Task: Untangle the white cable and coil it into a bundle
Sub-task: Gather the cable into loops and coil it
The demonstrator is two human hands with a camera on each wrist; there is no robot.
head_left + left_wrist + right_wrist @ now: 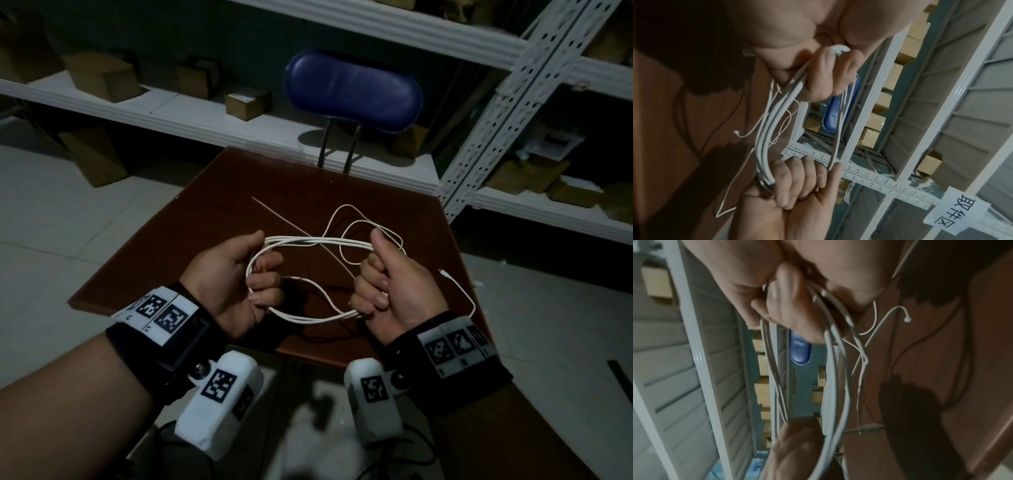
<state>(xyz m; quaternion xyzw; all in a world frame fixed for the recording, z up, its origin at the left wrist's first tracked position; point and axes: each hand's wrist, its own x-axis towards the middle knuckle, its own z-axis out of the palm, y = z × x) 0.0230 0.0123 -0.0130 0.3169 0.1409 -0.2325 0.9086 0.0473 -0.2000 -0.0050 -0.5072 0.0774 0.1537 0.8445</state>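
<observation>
A thin white cable (308, 317) is stretched in several loops between my two hands, above a dark brown table (191, 219). My left hand (255, 274) grips the left ends of the loops with curled fingers. My right hand (375, 274) grips the right ends, thumb up. Two slack loops rise behind the right thumb. One free end with a small plug (442, 272) trails right of my right hand. In the left wrist view the cable (766, 129) runs from my left hand (828, 78) to my right hand (797, 183). In the right wrist view, cable strands (838, 369) leave my right hand (789, 305).
A blue chair (352, 90) stands behind the table's far edge. White metal shelving (496, 113) with cardboard boxes (246, 102) runs behind and to the right. A thin pale line (291, 224) crosses the tabletop. Tiled floor surrounds the table.
</observation>
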